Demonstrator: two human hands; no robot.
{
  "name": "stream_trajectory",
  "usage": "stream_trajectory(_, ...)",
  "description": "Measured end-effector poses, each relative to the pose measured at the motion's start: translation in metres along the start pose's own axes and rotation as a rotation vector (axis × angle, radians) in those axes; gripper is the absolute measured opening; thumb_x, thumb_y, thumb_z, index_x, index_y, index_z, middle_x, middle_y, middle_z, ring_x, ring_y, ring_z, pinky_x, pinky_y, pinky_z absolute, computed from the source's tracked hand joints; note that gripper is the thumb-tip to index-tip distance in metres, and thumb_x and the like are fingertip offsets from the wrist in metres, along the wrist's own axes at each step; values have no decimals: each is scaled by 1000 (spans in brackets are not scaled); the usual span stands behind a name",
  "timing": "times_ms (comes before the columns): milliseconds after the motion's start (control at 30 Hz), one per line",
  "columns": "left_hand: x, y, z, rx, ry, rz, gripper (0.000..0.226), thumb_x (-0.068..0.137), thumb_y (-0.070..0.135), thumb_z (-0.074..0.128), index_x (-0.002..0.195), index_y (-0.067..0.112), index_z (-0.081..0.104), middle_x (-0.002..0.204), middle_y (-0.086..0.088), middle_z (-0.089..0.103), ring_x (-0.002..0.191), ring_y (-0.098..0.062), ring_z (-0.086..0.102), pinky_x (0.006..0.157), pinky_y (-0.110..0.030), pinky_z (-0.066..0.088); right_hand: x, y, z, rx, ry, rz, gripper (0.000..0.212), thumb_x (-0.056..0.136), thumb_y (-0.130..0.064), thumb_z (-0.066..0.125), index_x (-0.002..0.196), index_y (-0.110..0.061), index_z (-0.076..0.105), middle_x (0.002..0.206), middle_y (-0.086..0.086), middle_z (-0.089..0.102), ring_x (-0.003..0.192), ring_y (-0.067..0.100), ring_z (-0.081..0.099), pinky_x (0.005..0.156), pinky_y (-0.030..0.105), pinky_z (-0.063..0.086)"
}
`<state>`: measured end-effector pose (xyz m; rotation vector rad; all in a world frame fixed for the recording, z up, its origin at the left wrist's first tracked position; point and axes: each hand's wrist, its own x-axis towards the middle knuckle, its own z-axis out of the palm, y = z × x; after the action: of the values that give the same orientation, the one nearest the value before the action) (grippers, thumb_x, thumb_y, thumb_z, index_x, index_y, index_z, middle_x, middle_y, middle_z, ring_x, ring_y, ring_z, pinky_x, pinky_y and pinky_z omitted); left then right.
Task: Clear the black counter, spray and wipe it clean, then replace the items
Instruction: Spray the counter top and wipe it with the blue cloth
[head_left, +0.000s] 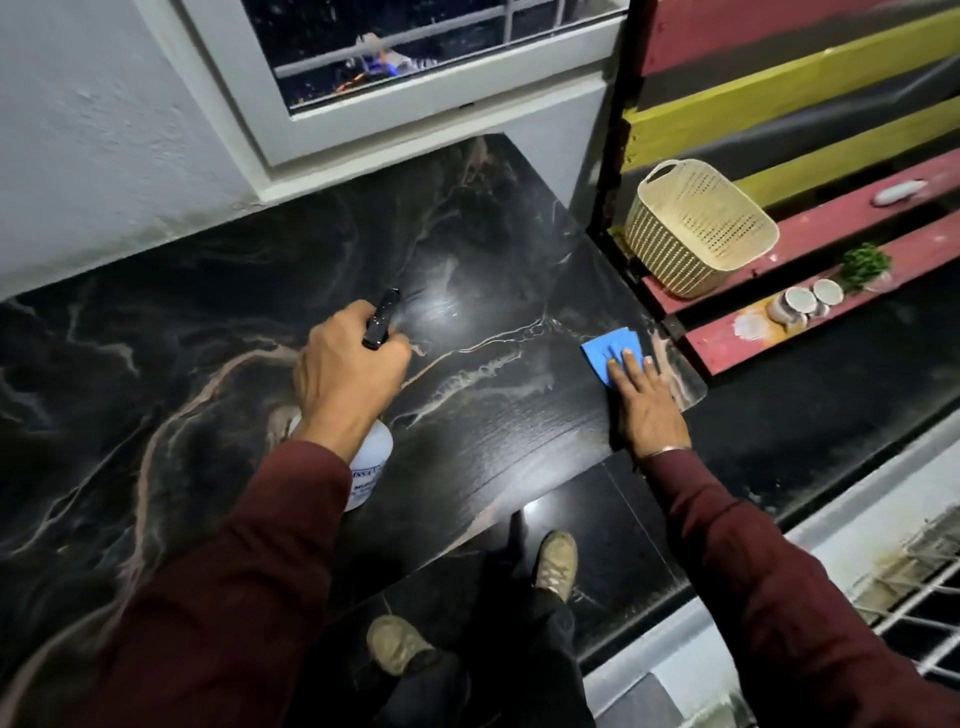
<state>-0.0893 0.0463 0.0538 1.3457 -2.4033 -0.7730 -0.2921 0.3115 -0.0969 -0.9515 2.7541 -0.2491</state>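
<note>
left hand (349, 374): grip wrapped round spray bottle (370, 457), black nozzle past knuckles, label mostly hidden
worktop (182, 312): black, veined
right hand (644, 402): fingers flat, pressing blue cloth (608, 349) at right edge; cloth partly covered

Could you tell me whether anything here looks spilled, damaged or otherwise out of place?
Two things stand out. On the red shelf board, a pale smear lies beside the small white cups, one tipped sideways. The cream basket sits tilted. The black counter looks undamaged.
</note>
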Motion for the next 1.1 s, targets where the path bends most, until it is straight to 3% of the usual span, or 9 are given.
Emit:
stream_trajectory(367, -3, 122, 67, 27, -77, 69, 14, 82, 31, 55, 80, 17, 56, 75, -5, 63, 77, -36, 58, 67, -41, 48, 13, 72, -12, 141, 4, 46, 66, 90, 12, 41, 150, -11, 27, 160, 9, 14, 147, 34, 8, 118, 39, 16)
stream_trajectory(567, -5, 185, 82, 24, -68, 124, 13, 82, 28, 56, 77, 16, 54, 70, 0, 59, 71, -31, 56, 64, -35, 37, 10, 134, -30, 476, 108, 459, 59, 82, 14, 44, 140, 0, 42, 151, 19, 34, 139, 32, 34, 111, 36, 29)
stream_trajectory(667, -4, 211, 87, -12, -71, 148, 15, 81, 30, 56, 77, 16, 53, 68, 1, 59, 68, -29, 56, 61, -36, 39, 13, 135, -62, 763, 230, 638, 44, 90, 8, 42, 132, 0, 52, 134, 20, 55, 116, 28, 56, 97, 28, 40)
stream_trajectory(733, -4, 223, 89, -65, -78, 166, 14, 81, 31, 56, 78, 18, 54, 67, 2, 59, 67, -26, 57, 59, -37, 42, 19, 119, -88, 976, 222, 631, 42, 93, 7, 39, 132, -1, 52, 116, 11, 60, 94, 22, 54, 71, 15, 44)
stream_trajectory(800, -4, 237, 88, -127, -80, 175, 13, 83, 29, 58, 77, 18, 54, 68, 2, 59, 66, -23, 57, 58, -35, 40, 30, 104, -114, 1138, 219, 568, 40, 93, 7, 40, 130, -1, 54, 115, 11, 59, 98, 21, 53, 63, 3, 40)
stream_trajectory(833, -3, 243, 87, -154, -74, 180, 13, 84, 28, 58, 77, 18, 54, 70, 2, 58, 67, -22, 56, 59, -35, 38, 36, 98, -125, 1215, 197, 551, 38, 92, 4, 43, 127, -4, 57, 116, 9, 60, 102, 22, 56, 70, 4, 41)
stream_trajectory(900, -2, 249, 86, -183, -66, 217, 12, 85, 28, 60, 80, 18, 56, 78, 1, 56, 72, -22, 54, 62, -35, 39, 46, 86, -139, 1437, 137, 545, 34, 87, -8, 49, 117, -16, 62, 116, 7, 65, 99, 22, 62, 78, 21, 49)
stream_trajectory(1000, 1, 256, 82, -237, -54, 268, 18, 86, 26, 62, 72, 23, 52, 79, -1, 51, 70, -17, 51, 58, -31, 33, 54, 73, -163, 1814, 41, 554, 32, 81, -24, 60, 108, -13, 70, 119, 11, 67, 109, 32, 62, 94, 45, 51)
stream_trajectory(1100, 6, 261, 79, -310, -59, 288, 27, 86, 28, 60, 65, 23, 44, 67, -5, 51, 62, -20, 51, 54, -35, 34, 51, 61, -191, 2099, 8, 588, 26, 92, -31, 55, 84, -12, 69, 99, 12, 70, 87, 31, 67, 85, 43, 50)
